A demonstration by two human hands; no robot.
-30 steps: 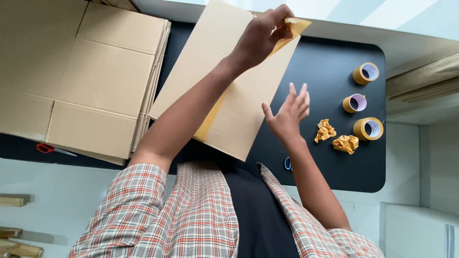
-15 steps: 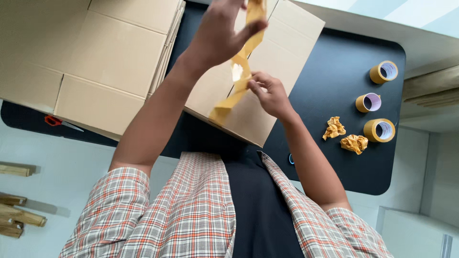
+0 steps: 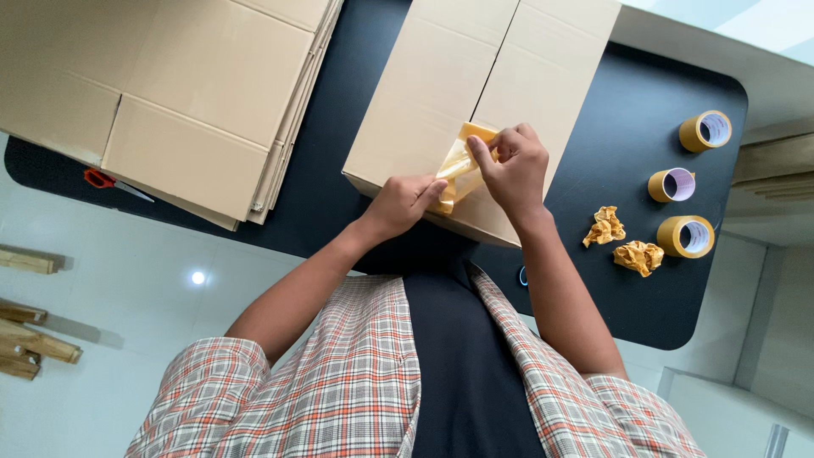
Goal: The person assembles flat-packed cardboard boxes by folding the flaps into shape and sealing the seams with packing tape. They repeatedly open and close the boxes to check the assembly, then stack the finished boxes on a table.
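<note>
A black rounded worktop (image 3: pixel 644 170) fills the frame's middle; upper left lies a stack of flattened brown cardboard sheets (image 3: pixel 170 93); at top centre a closed brown cardboard box (image 3: pixel 441 85); on its near edge both hands, left (image 3: pixel 405 203) and right (image 3: pixel 513 170), pinch a crumpled strip of yellow-brown tape (image 3: pixel 458 170); three tape rolls (image 3: pixel 687 236) sit right.

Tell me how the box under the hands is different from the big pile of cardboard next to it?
The box stands alone and is folded up, its two flaps meeting in a seam; the cardboard pile is many flattened sheets stacked together. The box has both hands and a crumpled strip of yellow tape on it; the pile is untouched. Both are plain tan cardboard on the black table.
</note>
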